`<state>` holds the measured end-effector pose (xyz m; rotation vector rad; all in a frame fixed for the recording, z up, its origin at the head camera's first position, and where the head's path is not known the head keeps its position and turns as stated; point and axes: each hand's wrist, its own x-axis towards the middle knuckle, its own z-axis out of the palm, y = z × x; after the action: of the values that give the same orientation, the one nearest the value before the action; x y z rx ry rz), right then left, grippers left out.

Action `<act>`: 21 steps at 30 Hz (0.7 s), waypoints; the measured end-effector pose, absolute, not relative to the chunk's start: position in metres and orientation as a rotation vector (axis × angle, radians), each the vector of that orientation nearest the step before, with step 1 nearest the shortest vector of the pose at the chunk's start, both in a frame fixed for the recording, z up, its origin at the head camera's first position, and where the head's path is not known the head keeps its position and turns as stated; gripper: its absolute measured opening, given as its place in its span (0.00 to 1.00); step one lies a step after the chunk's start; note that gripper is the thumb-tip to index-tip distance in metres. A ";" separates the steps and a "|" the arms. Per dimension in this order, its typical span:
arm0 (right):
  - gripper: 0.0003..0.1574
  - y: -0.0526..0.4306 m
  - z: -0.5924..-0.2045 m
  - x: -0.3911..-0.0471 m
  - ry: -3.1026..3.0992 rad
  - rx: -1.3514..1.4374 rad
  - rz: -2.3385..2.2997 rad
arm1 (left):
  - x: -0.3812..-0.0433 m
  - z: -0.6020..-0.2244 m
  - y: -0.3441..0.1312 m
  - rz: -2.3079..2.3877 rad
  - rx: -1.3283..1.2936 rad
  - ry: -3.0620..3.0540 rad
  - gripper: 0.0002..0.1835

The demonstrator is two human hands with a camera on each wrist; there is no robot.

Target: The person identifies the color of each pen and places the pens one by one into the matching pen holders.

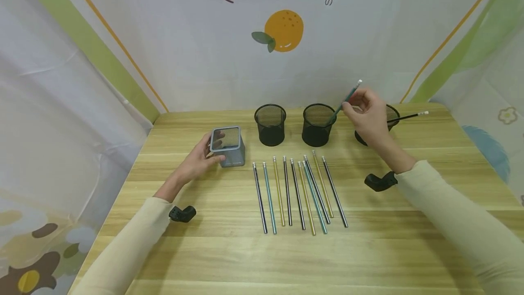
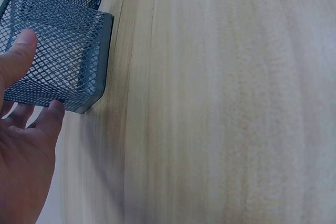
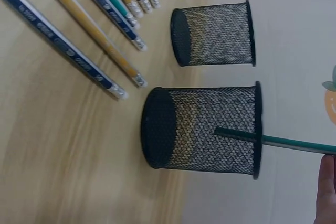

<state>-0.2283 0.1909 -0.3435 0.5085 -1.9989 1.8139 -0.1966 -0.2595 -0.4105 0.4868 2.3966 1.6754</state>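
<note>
My left hand (image 1: pixel 195 160) grips a grey square mesh pen holder (image 1: pixel 232 156) on the table, thumb on the near side and fingers round the left; the left wrist view shows the thumb across its mesh wall. My right hand (image 1: pixel 370 117) pinches a green pencil (image 1: pixel 348 99) near its white eraser end. The pencil slants down through the rim of the middle round black mesh cup (image 1: pixel 315 135), and its lower tip shows through the mesh in the right wrist view, above the cup's bottom. Behind my right hand, a third black cup (image 1: pixel 394 114) holds a dark pencil (image 1: pixel 409 116).
Another round black mesh cup (image 1: pixel 271 135) stands left of the middle one. Several blue, green, yellow and black pencils (image 1: pixel 288 195) lie in a loose row on the wooden table (image 1: pixel 196 258), erasers toward the cups. A printed curtain (image 1: pixel 196 58) hangs behind the table.
</note>
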 end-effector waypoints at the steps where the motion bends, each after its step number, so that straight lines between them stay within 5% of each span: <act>1: 0.11 0.189 -0.343 -0.226 -2.013 0.513 1.806 | -0.196 -0.410 -0.260 1.675 0.484 2.397 0.38; 21: 0.10 0.191 -0.379 -0.230 -2.267 0.438 1.691 | -0.197 -0.411 -0.261 1.677 0.482 2.389 0.39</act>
<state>-0.2300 0.1910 -0.3795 0.4377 -2.2673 1.6914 -0.1967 -0.2610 -0.4114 0.4822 2.3894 1.6773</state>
